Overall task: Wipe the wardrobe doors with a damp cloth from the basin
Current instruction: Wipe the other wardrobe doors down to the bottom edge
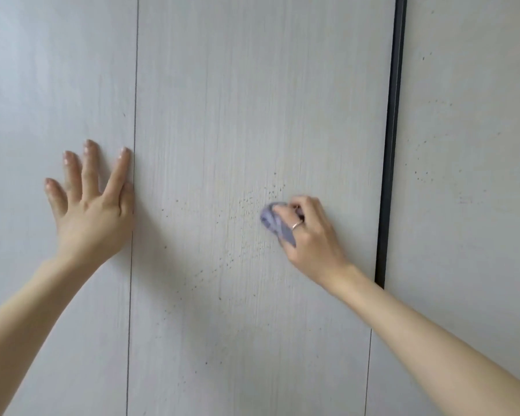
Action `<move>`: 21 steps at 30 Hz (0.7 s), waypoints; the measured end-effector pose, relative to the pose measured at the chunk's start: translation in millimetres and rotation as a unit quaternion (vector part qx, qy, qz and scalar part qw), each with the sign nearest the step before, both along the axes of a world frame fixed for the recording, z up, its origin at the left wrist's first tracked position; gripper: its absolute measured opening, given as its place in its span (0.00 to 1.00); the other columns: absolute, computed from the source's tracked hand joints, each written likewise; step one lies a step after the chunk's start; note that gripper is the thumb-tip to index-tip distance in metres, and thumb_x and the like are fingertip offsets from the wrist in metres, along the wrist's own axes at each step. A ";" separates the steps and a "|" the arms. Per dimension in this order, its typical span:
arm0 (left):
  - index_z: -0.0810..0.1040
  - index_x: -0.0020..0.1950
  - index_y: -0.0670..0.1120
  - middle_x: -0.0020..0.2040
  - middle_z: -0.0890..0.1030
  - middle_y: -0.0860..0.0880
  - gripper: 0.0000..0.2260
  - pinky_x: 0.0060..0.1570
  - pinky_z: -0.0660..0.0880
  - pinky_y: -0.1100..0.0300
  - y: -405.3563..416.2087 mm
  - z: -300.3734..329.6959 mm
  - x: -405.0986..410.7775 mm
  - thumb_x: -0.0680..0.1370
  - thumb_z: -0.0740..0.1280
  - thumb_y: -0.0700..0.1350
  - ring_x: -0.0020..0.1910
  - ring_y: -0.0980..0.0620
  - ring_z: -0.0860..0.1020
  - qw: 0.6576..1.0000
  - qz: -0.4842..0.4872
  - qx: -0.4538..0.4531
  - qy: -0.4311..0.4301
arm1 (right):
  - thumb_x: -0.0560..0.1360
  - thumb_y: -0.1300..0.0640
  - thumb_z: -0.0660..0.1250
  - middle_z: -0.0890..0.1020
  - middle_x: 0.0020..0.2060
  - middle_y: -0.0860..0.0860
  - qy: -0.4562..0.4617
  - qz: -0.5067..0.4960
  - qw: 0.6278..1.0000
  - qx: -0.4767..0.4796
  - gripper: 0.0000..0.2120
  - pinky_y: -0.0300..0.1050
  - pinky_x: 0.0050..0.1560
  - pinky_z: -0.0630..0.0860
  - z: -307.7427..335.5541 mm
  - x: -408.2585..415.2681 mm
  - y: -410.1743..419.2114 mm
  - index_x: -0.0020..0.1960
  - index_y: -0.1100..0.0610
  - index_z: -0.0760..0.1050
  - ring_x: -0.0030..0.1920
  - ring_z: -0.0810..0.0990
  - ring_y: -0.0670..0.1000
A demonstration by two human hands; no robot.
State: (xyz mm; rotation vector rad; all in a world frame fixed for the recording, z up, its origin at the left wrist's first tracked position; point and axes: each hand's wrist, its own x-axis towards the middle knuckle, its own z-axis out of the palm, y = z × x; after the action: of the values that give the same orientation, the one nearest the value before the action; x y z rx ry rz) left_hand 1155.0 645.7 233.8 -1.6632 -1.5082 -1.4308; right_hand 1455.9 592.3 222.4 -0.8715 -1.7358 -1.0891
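- Right hand (pixel 308 235) fingers gripping bunched purple cloth (pixel 275 222), pressed on speckled middle wardrobe door (pixel 252 100).
- Left hand (pixel 92 210) fingers spread, flat on left door (pixel 57 70).
- No readable writing.

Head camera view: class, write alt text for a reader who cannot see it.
A right hand holds a bunched purple cloth against a speckled pale wardrobe door. The left hand rests flat, fingers spread, on the neighbouring door.

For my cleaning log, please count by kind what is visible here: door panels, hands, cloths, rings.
Door panels: 3 (left, middle, right)
Hands: 2 (left hand, right hand)
Cloth: 1
Ring: 1
Total: 7
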 end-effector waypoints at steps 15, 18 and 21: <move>0.41 0.74 0.65 0.78 0.41 0.49 0.22 0.71 0.40 0.40 2.1 -9.6 -5.9 0.81 0.44 0.54 0.76 0.45 0.39 0.999 0.008 0.001 0.035 | 0.71 0.61 0.62 0.78 0.41 0.61 -0.146 -0.031 0.989 0.023 0.15 0.48 0.35 0.75 -10.4 -30.4 1.2 0.54 0.66 0.78 0.38 0.77 0.60; 0.42 0.75 0.65 0.78 0.40 0.49 0.22 0.71 0.38 0.41 -0.5 -10.9 -7.1 0.81 0.44 0.54 0.76 0.46 0.38 0.999 -0.001 -0.006 0.037 | 0.70 0.65 0.65 0.78 0.41 0.62 -0.138 -0.050 0.989 0.024 0.13 0.50 0.35 0.76 13.5 -23.3 1.2 0.54 0.66 0.78 0.38 0.78 0.61; 0.41 0.74 0.65 0.78 0.39 0.50 0.22 0.71 0.37 0.42 -1.4 -15.7 -6.8 0.81 0.43 0.54 0.75 0.46 0.36 0.999 -0.007 -0.002 0.037 | 0.71 0.66 0.67 0.73 0.52 0.63 0.132 -0.084 0.987 0.018 0.20 0.53 0.46 0.73 59.4 -18.7 6.6 0.63 0.63 0.72 0.50 0.75 0.63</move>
State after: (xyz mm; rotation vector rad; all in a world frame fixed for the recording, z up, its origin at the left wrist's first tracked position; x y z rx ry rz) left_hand 1148.1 644.3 218.1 -1.7138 -1.4624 -1.3581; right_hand 1437.2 598.9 281.8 -1.1031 -1.4401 -1.0563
